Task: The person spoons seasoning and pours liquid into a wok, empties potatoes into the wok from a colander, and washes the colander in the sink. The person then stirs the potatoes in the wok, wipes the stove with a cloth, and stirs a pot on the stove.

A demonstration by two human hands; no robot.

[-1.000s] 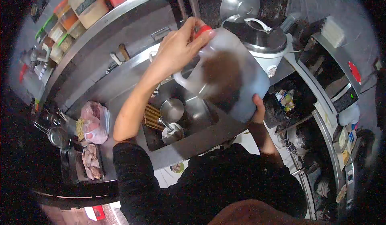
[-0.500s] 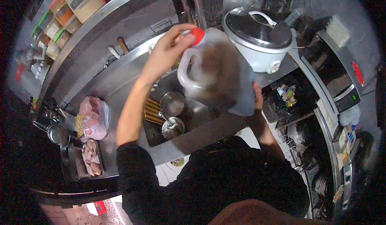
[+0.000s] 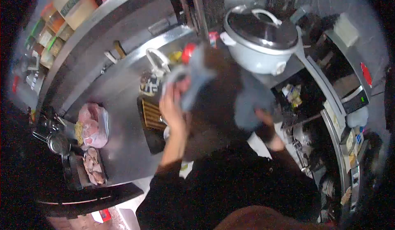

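A large translucent plastic jug (image 3: 218, 94) with dark brown contents is held tilted in front of my body, blurred by motion. My left hand (image 3: 174, 104) is closed around its pale handle on the left. My right hand (image 3: 266, 121) grips the lower right side of the jug, its fingers partly hidden. A red cap (image 3: 188, 52) shows near the jug's upper left; whether it is screwed on I cannot make out. The jug covers most of the sink (image 3: 150, 141) beneath it.
A white rice cooker (image 3: 259, 53) stands close behind the jug on the right. A white faucet (image 3: 157, 59) rises behind the sink. Left on the steel counter (image 3: 123, 147) are bagged pink meat (image 3: 94, 125) and a tray of raw meat (image 3: 94, 166). Jars (image 3: 74, 6) line the shelf.
My left hand has left the red cap and moved down to the handle. The jug has come lower and nearer my body, hiding the bowls in the sink.
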